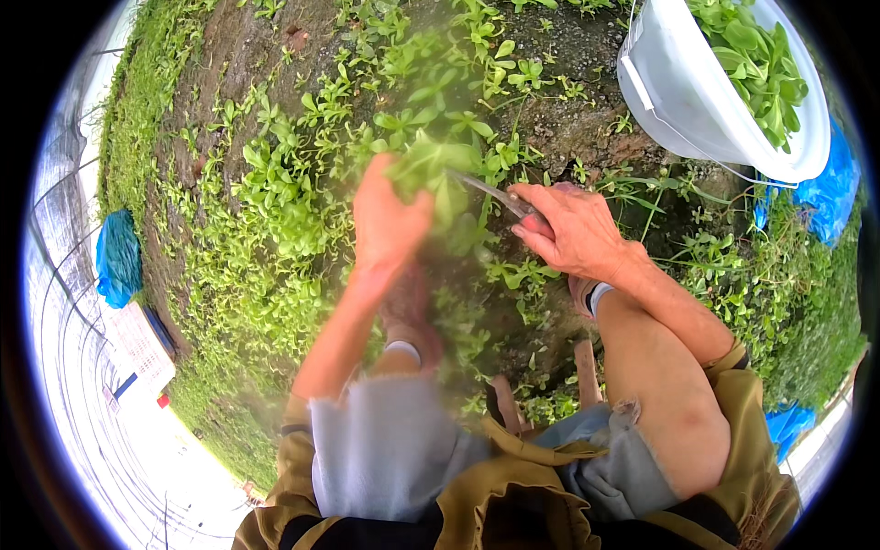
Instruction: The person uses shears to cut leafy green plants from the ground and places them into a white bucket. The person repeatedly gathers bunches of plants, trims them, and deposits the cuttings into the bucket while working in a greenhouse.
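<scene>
My left hand (392, 213) is closed around a leafy green plant (440, 168), which looks like a small salad green and is partly blurred. In my right hand (577, 227) is a knife (491, 192), its narrow metal blade pointing up and left. The tip of the blade reaches the leaves beside my left hand, but blur hides whether it touches the stem. Below both hands, more low green plants (289, 206) grow from dark soil.
A white plastic bucket (677, 89) at the upper right holds cut leafy greens (753, 62). Blue plastic bags lie at the right (828, 185) and far left (119, 258). Wooden legs of a low stool (586, 375) show between my knees. A curved greenhouse frame (69, 289) runs along the left.
</scene>
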`<state>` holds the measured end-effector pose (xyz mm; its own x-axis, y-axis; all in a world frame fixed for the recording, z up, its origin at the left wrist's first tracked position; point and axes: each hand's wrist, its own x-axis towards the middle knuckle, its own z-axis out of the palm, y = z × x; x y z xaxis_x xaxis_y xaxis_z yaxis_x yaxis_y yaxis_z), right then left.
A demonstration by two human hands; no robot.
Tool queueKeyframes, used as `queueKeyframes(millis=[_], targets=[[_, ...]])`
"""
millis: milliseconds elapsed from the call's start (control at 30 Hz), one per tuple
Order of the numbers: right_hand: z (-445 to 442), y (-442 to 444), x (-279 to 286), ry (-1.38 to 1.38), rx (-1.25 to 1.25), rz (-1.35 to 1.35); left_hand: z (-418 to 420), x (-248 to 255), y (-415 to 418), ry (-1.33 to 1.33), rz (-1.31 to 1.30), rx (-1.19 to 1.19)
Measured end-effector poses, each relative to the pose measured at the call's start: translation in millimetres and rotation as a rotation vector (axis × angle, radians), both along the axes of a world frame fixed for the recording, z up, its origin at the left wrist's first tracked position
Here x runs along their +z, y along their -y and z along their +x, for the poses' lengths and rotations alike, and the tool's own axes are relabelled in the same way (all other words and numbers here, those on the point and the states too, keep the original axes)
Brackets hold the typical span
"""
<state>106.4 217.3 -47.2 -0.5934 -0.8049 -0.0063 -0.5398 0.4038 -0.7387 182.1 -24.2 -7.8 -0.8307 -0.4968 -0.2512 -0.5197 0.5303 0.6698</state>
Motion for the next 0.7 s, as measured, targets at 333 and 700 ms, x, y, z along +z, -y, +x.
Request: queueKeyframes(millis=[333, 700], targets=[[-8, 9, 11, 0.866, -0.528, -0.203, -3, 1, -5, 0.035, -0.005, -0.036], [-2, 47, 11, 0.853, -0.394, -0.306, -1, -7, -33, 0.019, -0.004, -0.148]])
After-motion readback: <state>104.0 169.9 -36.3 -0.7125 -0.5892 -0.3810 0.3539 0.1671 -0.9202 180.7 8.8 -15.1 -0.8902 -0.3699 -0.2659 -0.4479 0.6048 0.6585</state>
